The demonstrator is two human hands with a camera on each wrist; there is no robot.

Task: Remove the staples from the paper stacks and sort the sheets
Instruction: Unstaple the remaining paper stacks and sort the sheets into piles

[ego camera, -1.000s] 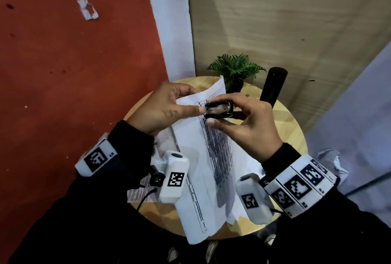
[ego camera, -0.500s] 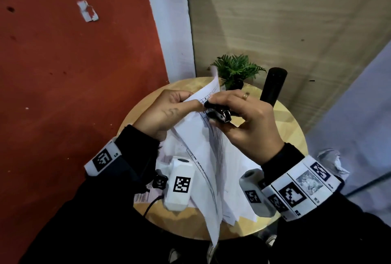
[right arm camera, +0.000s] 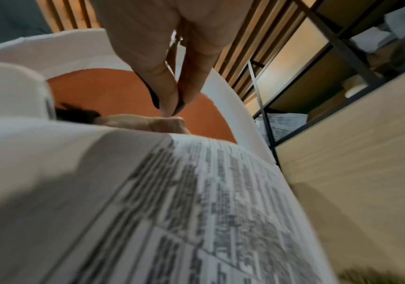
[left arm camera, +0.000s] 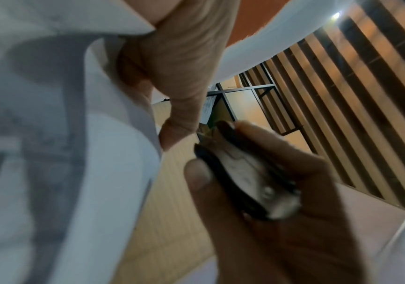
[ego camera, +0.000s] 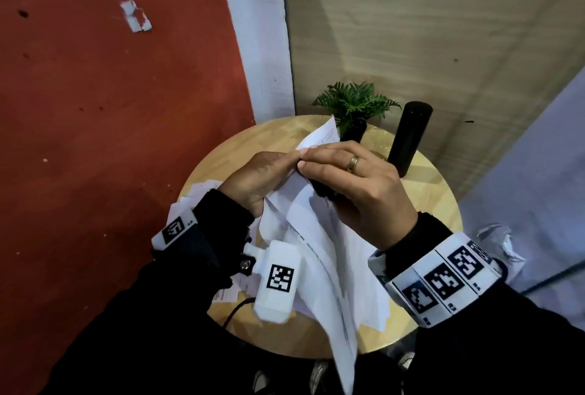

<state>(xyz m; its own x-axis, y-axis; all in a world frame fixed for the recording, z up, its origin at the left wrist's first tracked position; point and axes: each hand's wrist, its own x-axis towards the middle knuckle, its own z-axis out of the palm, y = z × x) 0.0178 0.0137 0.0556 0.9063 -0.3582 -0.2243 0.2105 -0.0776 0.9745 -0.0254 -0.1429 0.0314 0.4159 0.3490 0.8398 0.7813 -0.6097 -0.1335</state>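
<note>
A stapled stack of printed white sheets (ego camera: 316,252) hangs folded over the round wooden table (ego camera: 437,204). My left hand (ego camera: 278,166) pinches the stack's top corner, and its thumb shows in the left wrist view (left arm camera: 184,80). Against that same corner my right hand (ego camera: 316,162) grips a black staple remover (ego camera: 319,190), which is mostly hidden under the fingers. In the left wrist view the staple remover (left arm camera: 245,176) sits squeezed between thumb and fingers. The printed sheet (right arm camera: 196,192) fills the right wrist view, below the fingertips (right arm camera: 172,92) of my right hand.
A small potted plant (ego camera: 354,103) and a black cylinder (ego camera: 408,138) stand at the table's far edge. Loose sheets (ego camera: 196,192) lie on the table's left side. Crumpled paper (ego camera: 497,242) lies on the floor at the right. A red wall is to the left.
My right hand has rolled over onto the stack's top corner, now hiding the staple remover. The sheets have folded and hang more steeply. Both hands have stayed together at the corner.
</note>
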